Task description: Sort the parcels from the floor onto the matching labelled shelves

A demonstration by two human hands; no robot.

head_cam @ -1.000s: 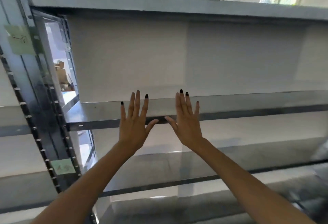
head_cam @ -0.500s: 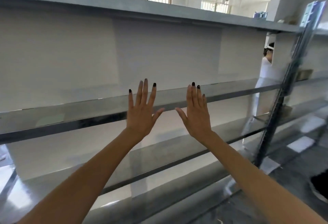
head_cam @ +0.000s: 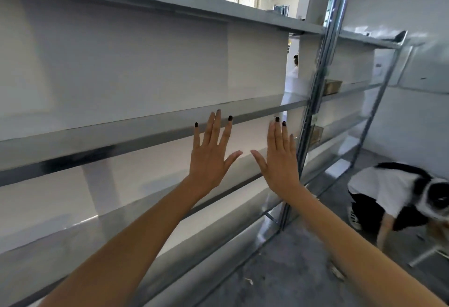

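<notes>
My left hand (head_cam: 210,156) and my right hand (head_cam: 280,161) are raised side by side in front of me, palms forward, fingers spread, holding nothing. Behind them runs a long grey metal shelf rack; its middle shelf (head_cam: 97,141) passes at fingertip height and looks bare along this stretch. Brown cardboard parcels sit in the farther bay: one (head_cam: 332,86) on the middle shelf and another (head_cam: 315,134) one level below, right of the upright post (head_cam: 320,83). No parcel is near my hands.
A person in a white top (head_cam: 393,190) crouches on the grey floor (head_cam: 291,258) at the right. Another person (head_cam: 295,68) shows through a gap behind the rack. A white wall closes off the right end.
The view has swung to the right along the rack. The right upright post, the far bay and the crouching person have come into sight. My hands stay raised and open.
</notes>
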